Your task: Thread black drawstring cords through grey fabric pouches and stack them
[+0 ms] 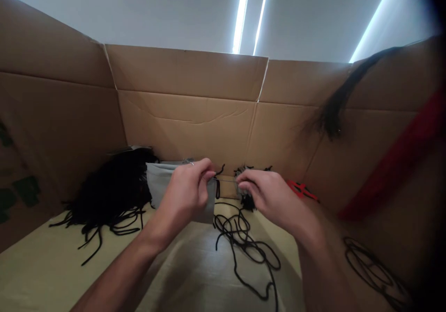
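My left hand [188, 184] is closed in a pinch near the middle of the view. A piece of grey cloth [158, 184] hangs at this hand, partly hidden behind it; a short black cord [218, 189] shows by the fingertips. Opposite, my right hand [270, 191] pinches one end of a thin strand [226, 180], which runs taut across the gap to my left fingertips. Whether the strand is thread or wire I cannot tell. Below the hands, a long black cord [240, 244] lies in loose loops on the pale yellow surface [195, 275].
Cardboard walls [184, 75] enclose the work surface. A heap of black cords [111, 186] lies at left. Behind my right hand sits a small dark bundle [248, 203], with a red item [301, 190] beside it. Dark strands [334, 110], red cloth [393, 159] and coiled cord [372, 268] are at right.
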`<state>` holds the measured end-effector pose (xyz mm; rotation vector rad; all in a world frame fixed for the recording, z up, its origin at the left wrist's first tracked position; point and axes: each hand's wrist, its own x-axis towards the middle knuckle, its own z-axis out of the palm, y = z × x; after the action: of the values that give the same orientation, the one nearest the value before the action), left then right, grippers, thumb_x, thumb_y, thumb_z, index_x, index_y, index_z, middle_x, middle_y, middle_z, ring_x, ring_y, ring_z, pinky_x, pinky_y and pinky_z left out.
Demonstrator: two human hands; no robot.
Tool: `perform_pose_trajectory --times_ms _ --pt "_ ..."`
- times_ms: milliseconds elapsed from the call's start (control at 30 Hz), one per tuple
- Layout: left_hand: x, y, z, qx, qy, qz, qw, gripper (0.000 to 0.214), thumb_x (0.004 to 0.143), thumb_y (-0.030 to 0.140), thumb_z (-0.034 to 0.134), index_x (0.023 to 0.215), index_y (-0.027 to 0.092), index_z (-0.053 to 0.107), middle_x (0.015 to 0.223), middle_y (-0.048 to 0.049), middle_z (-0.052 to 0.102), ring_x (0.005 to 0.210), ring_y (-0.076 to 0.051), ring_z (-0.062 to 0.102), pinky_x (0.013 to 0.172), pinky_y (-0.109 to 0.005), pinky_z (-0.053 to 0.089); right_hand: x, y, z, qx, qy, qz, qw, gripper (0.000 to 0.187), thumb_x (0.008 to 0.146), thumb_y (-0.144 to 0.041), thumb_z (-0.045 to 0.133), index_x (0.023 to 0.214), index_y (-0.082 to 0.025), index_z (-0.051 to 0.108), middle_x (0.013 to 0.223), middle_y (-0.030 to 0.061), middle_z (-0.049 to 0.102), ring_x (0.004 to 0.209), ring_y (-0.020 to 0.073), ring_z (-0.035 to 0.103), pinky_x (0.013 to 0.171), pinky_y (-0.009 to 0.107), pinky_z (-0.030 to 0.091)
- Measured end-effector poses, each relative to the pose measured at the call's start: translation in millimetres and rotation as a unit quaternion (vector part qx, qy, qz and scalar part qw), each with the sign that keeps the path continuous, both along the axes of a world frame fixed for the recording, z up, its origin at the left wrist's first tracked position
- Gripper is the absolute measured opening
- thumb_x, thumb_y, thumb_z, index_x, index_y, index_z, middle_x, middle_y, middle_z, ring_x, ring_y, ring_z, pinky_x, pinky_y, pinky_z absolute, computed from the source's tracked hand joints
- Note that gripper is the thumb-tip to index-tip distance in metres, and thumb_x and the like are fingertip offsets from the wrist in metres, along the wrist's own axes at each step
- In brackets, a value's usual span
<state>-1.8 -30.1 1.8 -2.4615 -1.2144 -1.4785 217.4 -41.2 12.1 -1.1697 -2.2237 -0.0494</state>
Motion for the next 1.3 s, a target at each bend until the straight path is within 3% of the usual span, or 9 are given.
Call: perform_pose_trajectory --times_ms 200,333,567,700,800,900,1033,1200,1300 --pt "10 -4 -7.0 0.005 0.009 -0.028 1.000 0.023 0.097 0.009 0.053 0.077 0.017 0.061 0.066 0.0008 0.061 0.059 -0.013 0.049 0.061 -0.027 0.033 -10 5 -8.5 0.021 -0.040 0.003 0.999 0.029 0.088 0.005 0.053 0.081 -0.017 0.070 0.082 0.0061 0.075 0.079 0.0197 0.068 0.072 0.029 0.044" --pt "15 -4 -11.0 -0.012 0.004 -0.027 1.000 0.022 0.099 0.011 0.054 0.079 0.017 0.062 0.066 0.0005 0.062 0.059 -0.014 0.050 0.061 -0.027 0.033 -19 6 -9.8 0.027 -0.039 0.012 0.999 0.028 0.094 0.001 0.053 0.085 -0.017 0.071 0.080 0.0050 0.073 0.075 0.0181 0.065 0.069 0.027 0.042" --pt "6 2 -8.9 -0.013 0.010 -0.035 0.999 0.020 0.098 0.011 0.059 0.080 0.017 0.065 0.066 0.0005 0.066 0.059 -0.014 0.054 0.061 -0.027 0.034 -4 5 -7.8 0.142 -0.047 0.041 0.988 0.032 0.093 0.003 0.050 0.082 -0.017 0.072 0.074 0.0050 0.069 0.071 0.0188 0.060 0.066 0.029 0.042" --pt "14 -1 -13.3 -0.008 0.000 -0.026 1.000 0.020 0.098 0.009 0.060 0.081 0.017 0.065 0.069 -0.0008 0.070 0.060 -0.014 0.056 0.062 -0.027 0.035 -19 7 -17.1 0.106 -0.021 0.047 0.993 0.031 0.097 0.000 0.046 0.085 -0.018 0.069 0.080 0.0059 0.070 0.079 0.0204 0.063 0.070 0.031 0.047" --pt "19 -2 -14.7 -0.003 -0.012 -0.032 0.999 0.020 0.099 0.008 0.061 0.082 0.017 0.065 0.071 -0.0007 0.071 0.060 -0.014 0.056 0.062 -0.027 0.037 -31 6 -21.2 0.057 0.080 0.053 0.994 0.031 0.096 0.000 0.047 0.111 -0.020 0.065 0.102 0.0075 0.071 0.090 0.0193 0.068 0.078 0.031 0.054" --pt "21 -2 -13.7 -0.005 -0.021 -0.065 0.998 0.018 0.101 0.007 0.060 0.088 0.017 0.067 0.078 -0.0009 0.075 0.064 -0.013 0.060 0.065 -0.026 0.040 -32 -1 -15.2 0.037 0.141 0.088 0.985 0.038 0.094 0.001 0.046 0.120 -0.023 0.060 0.118 0.0086 0.069 0.102 0.0182 0.070 0.085 0.031 0.058" --pt "15 -10 -7.0 -0.035 -0.008 -0.112 0.993 0.013 0.104 0.011 0.060 0.095 0.018 0.067 0.081 0.0008 0.073 0.068 -0.013 0.061 0.067 -0.026 0.041 -9 -15 5.8 -0.017 0.144 0.099 0.984 0.017 0.106 -0.021 0.055 0.116 -0.025 0.067 0.113 0.0060 0.075 0.098 0.0202 0.072 0.088 0.035 0.059" --pt "7 -33 2.1 -0.054 0.062 -0.246 0.966 0.023 0.102 0.025 0.070 0.081 0.018 0.063 0.076 0.0025 0.064 0.069 -0.011 0.058 0.068 -0.024 0.043 21 -2 9.1 0.024 0.260 0.046 0.964 0.034 0.106 -0.053 0.061 0.129 -0.029 0.069 0.133 0.0092 0.074 0.124 0.0281 0.070 0.106 0.045 0.057" --pt "7 -39 2.7 -0.066 0.096 -0.323 0.939 0.029 0.099 0.026 0.074 0.075 0.017 0.063 0.074 0.0010 0.063 0.070 -0.012 0.058 0.067 -0.024 0.044 23 15 -0.2 -0.017 0.294 0.088 0.952 0.056 0.098 -0.058 0.072 0.144 -0.029 0.058 0.147 0.0130 0.067 0.138 0.0311 0.063 0.116 0.051 0.052"
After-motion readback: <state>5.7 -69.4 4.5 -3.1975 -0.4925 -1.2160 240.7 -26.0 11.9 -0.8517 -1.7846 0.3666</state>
